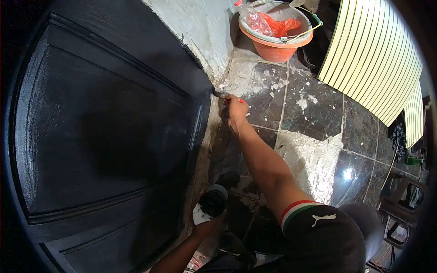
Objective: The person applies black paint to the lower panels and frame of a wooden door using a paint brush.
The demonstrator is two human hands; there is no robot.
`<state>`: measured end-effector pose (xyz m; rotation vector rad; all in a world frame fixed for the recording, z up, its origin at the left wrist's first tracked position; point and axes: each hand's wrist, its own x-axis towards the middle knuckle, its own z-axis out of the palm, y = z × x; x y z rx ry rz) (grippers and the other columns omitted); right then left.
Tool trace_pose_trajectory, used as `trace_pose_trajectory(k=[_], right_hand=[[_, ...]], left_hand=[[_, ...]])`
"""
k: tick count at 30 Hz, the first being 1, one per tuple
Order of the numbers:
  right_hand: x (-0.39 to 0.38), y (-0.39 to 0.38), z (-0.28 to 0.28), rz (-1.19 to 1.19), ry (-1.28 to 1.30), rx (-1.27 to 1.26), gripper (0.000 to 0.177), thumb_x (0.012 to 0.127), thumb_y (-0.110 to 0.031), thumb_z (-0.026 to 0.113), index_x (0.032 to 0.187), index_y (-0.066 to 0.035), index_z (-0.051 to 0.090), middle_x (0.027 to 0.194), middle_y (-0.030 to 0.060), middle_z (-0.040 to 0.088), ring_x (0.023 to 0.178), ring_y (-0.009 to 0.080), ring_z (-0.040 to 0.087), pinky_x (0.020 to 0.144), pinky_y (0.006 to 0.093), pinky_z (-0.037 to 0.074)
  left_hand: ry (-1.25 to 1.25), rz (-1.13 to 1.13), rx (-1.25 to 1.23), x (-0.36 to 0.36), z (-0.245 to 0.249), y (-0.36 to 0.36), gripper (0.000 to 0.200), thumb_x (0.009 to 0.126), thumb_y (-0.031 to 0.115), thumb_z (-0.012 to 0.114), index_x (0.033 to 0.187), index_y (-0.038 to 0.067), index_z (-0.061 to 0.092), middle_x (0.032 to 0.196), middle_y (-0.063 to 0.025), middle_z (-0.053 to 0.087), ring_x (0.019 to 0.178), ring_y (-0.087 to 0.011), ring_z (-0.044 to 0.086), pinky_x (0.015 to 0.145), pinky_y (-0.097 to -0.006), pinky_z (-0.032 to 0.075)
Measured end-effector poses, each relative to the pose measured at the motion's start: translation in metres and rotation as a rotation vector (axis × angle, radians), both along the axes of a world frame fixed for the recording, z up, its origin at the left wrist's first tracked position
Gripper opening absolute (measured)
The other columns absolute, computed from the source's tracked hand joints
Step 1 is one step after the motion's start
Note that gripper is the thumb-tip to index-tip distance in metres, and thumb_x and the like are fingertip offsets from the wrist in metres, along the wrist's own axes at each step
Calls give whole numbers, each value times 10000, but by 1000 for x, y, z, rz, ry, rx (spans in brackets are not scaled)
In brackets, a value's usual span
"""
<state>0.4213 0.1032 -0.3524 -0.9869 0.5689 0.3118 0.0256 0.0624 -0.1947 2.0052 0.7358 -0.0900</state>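
My right hand is closed around a small paintbrush, whose dark tip touches the bottom corner of a black panelled door beside the wall. The brush's handle is mostly hidden in my fingers. Lower in the view, my left hand holds a white container of black paint near the door's edge. Black paint coats the inside of the container, and its opening faces up toward me.
An orange bucket with plastic and a red bag inside stands by the grey wall. Ribbed cream panels lean at the right. A whitish sack lies on dark, paint-spattered tiles. Brown plastic stools are at the lower right.
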Motion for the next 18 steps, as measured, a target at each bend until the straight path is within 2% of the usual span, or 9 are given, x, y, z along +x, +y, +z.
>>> trace_pose_trajectory(k=[1, 3, 5, 7, 9, 10, 12, 14, 18], right_hand=[[2, -1, 3, -32, -6, 32, 103, 843, -70, 719, 802, 24, 724, 785, 66, 705, 677, 161, 641, 619, 305, 483], [5, -12, 12, -84, -24, 101, 102, 841, -74, 722, 807, 23, 728, 795, 68, 710, 676, 159, 636, 621, 310, 481], [7, -8, 7, -41, -13, 14, 107, 840, -78, 726, 800, 22, 724, 787, 65, 705, 665, 158, 625, 617, 317, 478], [7, -6, 8, -9, -2, -71, 116, 839, -84, 729, 793, 22, 719, 781, 63, 701, 655, 156, 615, 614, 322, 474], [4, -5, 11, 16, 12, -153, 127, 839, -91, 733, 785, 22, 715, 776, 63, 697, 647, 154, 605, 612, 326, 470], [6, -5, 12, -28, 13, -95, 129, 837, -100, 732, 779, 15, 718, 762, 58, 691, 648, 156, 604, 612, 329, 464], [10, -8, 12, -115, 16, 19, 135, 835, -117, 730, 767, 0, 723, 734, 48, 680, 651, 160, 602, 611, 336, 453], [10, 0, -2, -67, 0, 74, 138, 842, -115, 721, 765, -1, 721, 732, 47, 677, 644, 157, 595, 603, 327, 444], [6, -10, 22, -22, -12, 75, 145, 855, -110, 701, 766, 3, 717, 726, 45, 675, 631, 153, 582, 593, 321, 433]], left_hand=[[-27, 20, -31, 3, 1, 2, 923, 776, 221, 932, 1514, -17, 431, 1453, -208, 578, 1351, -337, 569, 1149, -439, 438], [29, 292, -410, 15, 17, -5, 938, 773, 227, 937, 1520, -19, 426, 1462, -210, 573, 1359, -332, 565, 1153, -433, 435], [29, 289, -409, 13, 16, -6, 955, 770, 234, 942, 1528, -19, 419, 1467, -213, 570, 1365, -328, 561, 1156, -429, 433], [-35, 11, -24, 0, -4, 2, 975, 766, 241, 947, 1538, -18, 409, 1468, -215, 569, 1370, -325, 559, 1158, -427, 432], [0, -33, 48, -3, -7, 5, 983, 765, 242, 948, 1542, -17, 405, 1467, -218, 571, 1364, -327, 565, 1155, -428, 437], [18, -54, 84, -3, -7, 6, 987, 765, 243, 948, 1545, -17, 403, 1466, -220, 572, 1362, -328, 567, 1153, -428, 439], [8, -47, 92, -3, -7, 5, 990, 762, 244, 949, 1545, -16, 402, 1461, -220, 576, 1352, -335, 576, 1150, -432, 445], [-22, -36, 67, -4, -8, 4, 991, 761, 246, 949, 1544, -17, 402, 1457, -220, 579, 1347, -337, 580, 1147, -432, 448], [-6, -39, 5, -7, -11, 6, 991, 767, 259, 944, 1542, -27, 395, 1458, -217, 577, 1356, -336, 572, 1152, -426, 442]])
